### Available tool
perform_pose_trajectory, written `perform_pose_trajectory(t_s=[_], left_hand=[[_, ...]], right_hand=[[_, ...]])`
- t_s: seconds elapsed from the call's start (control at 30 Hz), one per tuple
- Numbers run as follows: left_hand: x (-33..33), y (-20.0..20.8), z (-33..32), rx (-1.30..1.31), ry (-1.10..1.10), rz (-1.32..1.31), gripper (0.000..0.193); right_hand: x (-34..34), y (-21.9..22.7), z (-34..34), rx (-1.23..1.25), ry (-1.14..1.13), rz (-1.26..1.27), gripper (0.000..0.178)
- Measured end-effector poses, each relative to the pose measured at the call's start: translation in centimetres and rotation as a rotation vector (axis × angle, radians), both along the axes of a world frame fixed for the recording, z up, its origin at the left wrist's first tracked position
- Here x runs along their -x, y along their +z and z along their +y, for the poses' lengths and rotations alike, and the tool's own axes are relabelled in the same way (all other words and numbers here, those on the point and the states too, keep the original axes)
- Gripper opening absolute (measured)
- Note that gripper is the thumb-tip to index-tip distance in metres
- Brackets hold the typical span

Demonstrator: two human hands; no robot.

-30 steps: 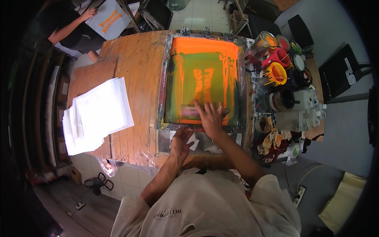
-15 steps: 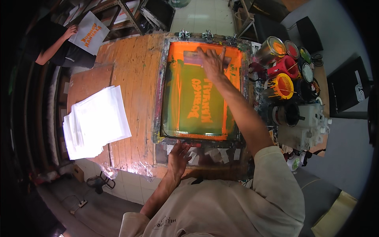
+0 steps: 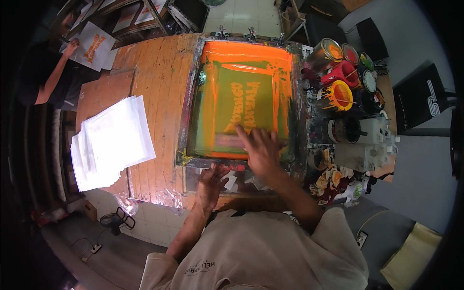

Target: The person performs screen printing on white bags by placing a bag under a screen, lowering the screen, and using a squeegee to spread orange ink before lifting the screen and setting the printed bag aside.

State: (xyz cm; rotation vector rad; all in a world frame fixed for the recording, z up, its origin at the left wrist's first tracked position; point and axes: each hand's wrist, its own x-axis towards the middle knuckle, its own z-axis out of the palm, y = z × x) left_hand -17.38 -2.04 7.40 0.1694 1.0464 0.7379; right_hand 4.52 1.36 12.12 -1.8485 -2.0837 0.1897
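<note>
A screen-printing frame (image 3: 187, 116) lies on the wooden table, its green mesh (image 3: 227, 111) bearing stencilled lettering. Thick orange ink (image 3: 249, 52) is banked at the far end, with streaks down the sides. My right hand (image 3: 263, 152) is closed on a squeegee (image 3: 228, 140) near the mesh's near end, index finger stretched along it; the hand hides the squeegee's right part. At the frame's near edge, my left hand (image 3: 210, 186) has its fingertips on the rim and seems to grip it.
A stack of white sheets (image 3: 113, 140) lies left of the frame. Open ink cans (image 3: 340, 94) and a dark tub (image 3: 345, 130) crowd the right side. Clamps (image 3: 251, 35) stand at the far edge. A co-worker at far left holds a printed sheet (image 3: 92, 46).
My right hand has drawn the squeegee from the far end toward me, leaving ink banked behind. My left hand stays at the near rim. The co-worker's sheet has shifted left.
</note>
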Motion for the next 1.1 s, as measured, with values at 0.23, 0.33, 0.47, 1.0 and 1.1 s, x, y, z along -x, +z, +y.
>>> perform_pose_trajectory(t_s=[0.23,0.33,0.47,1.0,1.1], left_hand=[[-0.3,7.1,2.6,-0.297,0.027,-0.160,0.023],[-0.7,9.1,5.2,-0.490,0.024,-0.270,0.022],[-0.7,6.7,12.7,-0.878,-0.209,0.420,0.028],[3.7,-6.8,22.4,-0.797,-0.352,0.993,0.021],[11.8,-6.5,26.3,-0.825,-0.284,1.378,0.021]], right_hand=[[1.8,7.2,-1.5,-0.254,-0.068,-0.144,0.064],[0.2,10.7,1.5,-0.362,-0.051,-0.156,0.063],[-2.5,18.0,7.8,-0.382,-0.019,-0.138,0.056],[-5.6,29.6,19.2,0.104,-0.300,0.077,0.041],[-7.4,29.0,20.1,0.033,-0.191,0.086,0.051]])
